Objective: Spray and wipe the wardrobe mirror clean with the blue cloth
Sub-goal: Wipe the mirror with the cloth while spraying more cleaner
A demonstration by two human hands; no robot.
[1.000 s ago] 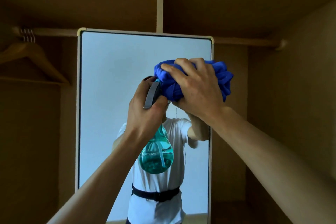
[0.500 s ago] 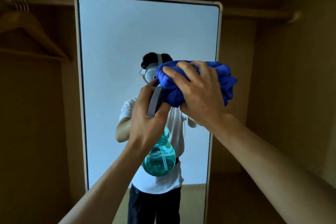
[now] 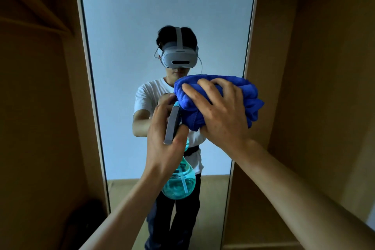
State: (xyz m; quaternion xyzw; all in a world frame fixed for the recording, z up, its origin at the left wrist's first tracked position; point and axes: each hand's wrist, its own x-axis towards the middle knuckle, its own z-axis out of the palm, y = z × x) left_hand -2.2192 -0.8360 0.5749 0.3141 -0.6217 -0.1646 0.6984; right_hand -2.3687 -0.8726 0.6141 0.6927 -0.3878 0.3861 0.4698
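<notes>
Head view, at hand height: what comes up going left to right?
Wardrobe side panel → mirror → left hand on the spray bottle → right hand gripping the blue cloth → wardrobe wall.

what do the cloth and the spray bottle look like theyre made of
Blue cloth: soft, plush fabric, likely microfibre; matte nap, thick bunched folds. Spray bottle: clear teal-tinted plastic, glossy, with liquid and dip tube showing through; its grey trigger looks like opaque matte plastic.

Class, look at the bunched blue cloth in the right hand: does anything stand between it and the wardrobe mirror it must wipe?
Nothing visible does. The right hand grips the bunched blue cloth in front of the tall framed wardrobe mirror. The left hand holds the teal plastic spray bottle beside and below the cloth, not between cloth and mirror.
</notes>
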